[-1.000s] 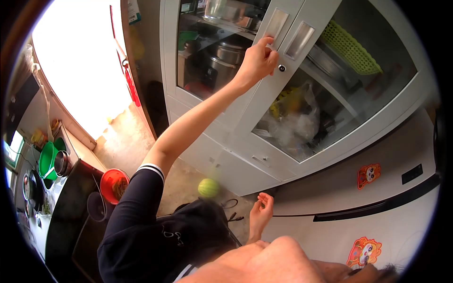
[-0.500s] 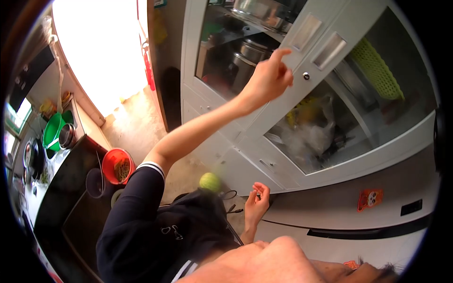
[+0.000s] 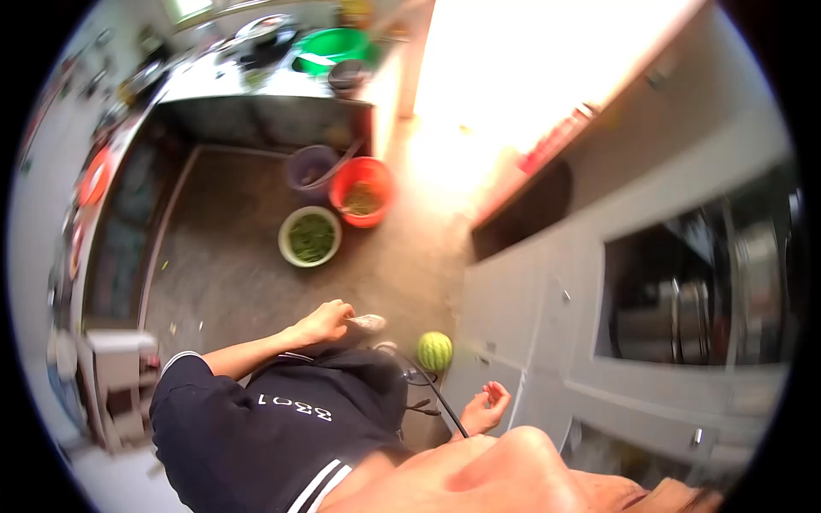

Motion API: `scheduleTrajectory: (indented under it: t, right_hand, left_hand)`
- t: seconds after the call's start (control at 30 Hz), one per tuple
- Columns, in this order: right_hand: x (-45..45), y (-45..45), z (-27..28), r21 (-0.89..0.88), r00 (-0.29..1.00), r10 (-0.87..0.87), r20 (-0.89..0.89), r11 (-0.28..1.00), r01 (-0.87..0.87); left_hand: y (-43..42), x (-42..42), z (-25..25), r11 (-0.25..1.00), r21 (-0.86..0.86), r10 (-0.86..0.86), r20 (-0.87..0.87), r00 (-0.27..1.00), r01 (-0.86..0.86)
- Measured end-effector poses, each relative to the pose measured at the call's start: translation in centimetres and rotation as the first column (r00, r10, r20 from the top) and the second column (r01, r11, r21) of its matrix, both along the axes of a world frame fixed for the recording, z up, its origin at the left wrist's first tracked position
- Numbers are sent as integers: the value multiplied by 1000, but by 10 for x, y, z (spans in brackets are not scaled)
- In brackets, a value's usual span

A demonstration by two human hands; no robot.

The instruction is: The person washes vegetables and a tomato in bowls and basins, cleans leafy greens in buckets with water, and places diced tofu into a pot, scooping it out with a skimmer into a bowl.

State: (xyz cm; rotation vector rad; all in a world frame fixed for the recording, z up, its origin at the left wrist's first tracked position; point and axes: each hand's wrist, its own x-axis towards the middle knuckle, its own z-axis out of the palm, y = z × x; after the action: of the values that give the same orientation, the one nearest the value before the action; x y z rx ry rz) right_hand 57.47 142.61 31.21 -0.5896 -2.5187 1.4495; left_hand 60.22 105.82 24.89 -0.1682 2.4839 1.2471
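My left hand [image 3: 327, 322] hangs low over the floor beside my dark shirt [image 3: 286, 419], fingers loosely bent. I see nothing held in it. Just beyond its fingertips shows a pale shoe [image 3: 369, 323], apart from the hand as far as I can tell. My right hand [image 3: 486, 410] is at the lower right, palm partly up, with half-curled fingers and nothing between them. A black cord [image 3: 440, 398] runs down close to that hand. A striped green watermelon [image 3: 434, 350] lies on the floor, nearest to my right hand and touched by neither.
A grey cabinet [image 3: 547, 342] with glass panes stands at the right. Ahead on the floor are a red bucket [image 3: 382, 175], a dark purple bucket [image 3: 299, 162] and a pale basin of greens [image 3: 310, 238]. A counter [image 3: 214, 84] holds a green basin [image 3: 333, 38]. The doorway is bright.
My left hand has dropped from in front of the cabinet door to beside my body. The view has swung left, bringing the floor and buckets in. My right hand stays low and half curled.
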Motion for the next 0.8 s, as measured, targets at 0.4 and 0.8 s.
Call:
scheduleTrajectory:
  t: [0.4,0.8]
  right_hand:
    - [-119,-230,29,-34,848,526,-65,848,-529]
    - [-133,-428,36,-40,654,751,-94,653,-756]
  left_hand:
    - [-53,82,-5,809,81,587,-157,794,-582]
    - [-222,90,4,556,16,814,-216,540,-831]
